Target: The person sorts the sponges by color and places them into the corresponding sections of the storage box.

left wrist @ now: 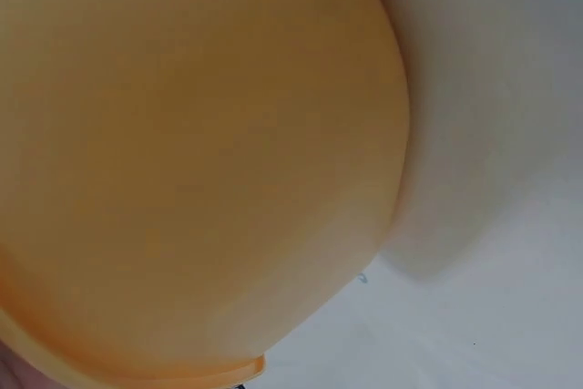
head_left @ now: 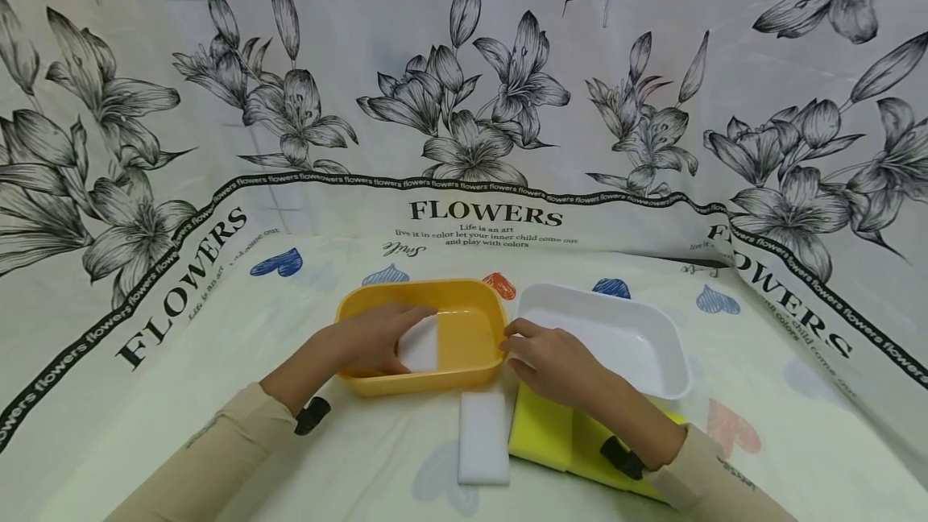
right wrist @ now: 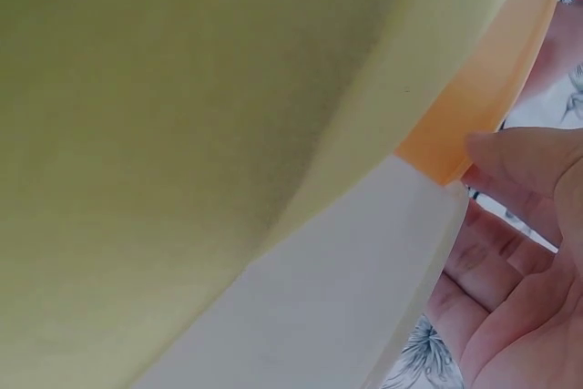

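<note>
In the head view an orange plastic basin (head_left: 471,337) stands on the covered table. My left hand (head_left: 373,337) reaches inside it and holds a white sponge (head_left: 422,349) against the bottom, thumb on the near side and fingers on the far side. The basin's outer wall (left wrist: 200,161) fills most of the left wrist view, which hides the sponge. At the basin's right end my right hand (head_left: 547,357) pinches the rim. Up close in the right wrist view, the thumb (right wrist: 510,152) lies on the orange rim, with other fingers below.
To the right is a white plastic basin (head_left: 623,341), close beside the orange one. A folded yellow cloth (head_left: 544,429) lies in front of it, under the right forearm. Another white sponge (head_left: 484,437) lies left of the cloth. A flower-printed curtain (head_left: 464,103) hangs behind.
</note>
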`<state>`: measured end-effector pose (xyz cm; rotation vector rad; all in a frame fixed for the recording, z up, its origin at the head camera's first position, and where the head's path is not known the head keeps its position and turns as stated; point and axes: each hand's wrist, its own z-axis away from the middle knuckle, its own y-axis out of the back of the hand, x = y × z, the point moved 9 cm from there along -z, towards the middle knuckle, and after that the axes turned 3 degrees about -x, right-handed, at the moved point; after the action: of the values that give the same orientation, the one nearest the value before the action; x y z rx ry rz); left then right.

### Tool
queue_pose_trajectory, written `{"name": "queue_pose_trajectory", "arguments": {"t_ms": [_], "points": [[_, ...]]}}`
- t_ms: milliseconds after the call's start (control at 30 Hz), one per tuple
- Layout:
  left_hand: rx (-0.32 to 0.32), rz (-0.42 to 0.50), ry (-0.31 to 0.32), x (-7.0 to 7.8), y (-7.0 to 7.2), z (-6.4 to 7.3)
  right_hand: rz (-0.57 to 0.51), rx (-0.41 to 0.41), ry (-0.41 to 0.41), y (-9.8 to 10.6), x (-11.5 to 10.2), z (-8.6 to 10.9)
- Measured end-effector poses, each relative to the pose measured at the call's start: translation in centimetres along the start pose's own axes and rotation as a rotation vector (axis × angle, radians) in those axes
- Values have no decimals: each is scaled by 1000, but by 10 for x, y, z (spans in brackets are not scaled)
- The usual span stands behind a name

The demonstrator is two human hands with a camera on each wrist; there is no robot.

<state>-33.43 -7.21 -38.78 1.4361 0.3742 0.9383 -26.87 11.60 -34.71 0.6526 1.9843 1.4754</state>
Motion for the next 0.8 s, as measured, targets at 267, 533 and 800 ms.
{"name": "queue_pose_trajectory", "arguments": {"t_ms": [267,533,800], "points": [[-7,-3,-4,-1,-1,1,1,-13,-3,-2,0,-1],[-15,-44,-4,0,-1,2,-3,-11,-5,-1,0,1],[-24,-70,21,-3,-3,2,-4,-10,-15,-2,0,0]]}}
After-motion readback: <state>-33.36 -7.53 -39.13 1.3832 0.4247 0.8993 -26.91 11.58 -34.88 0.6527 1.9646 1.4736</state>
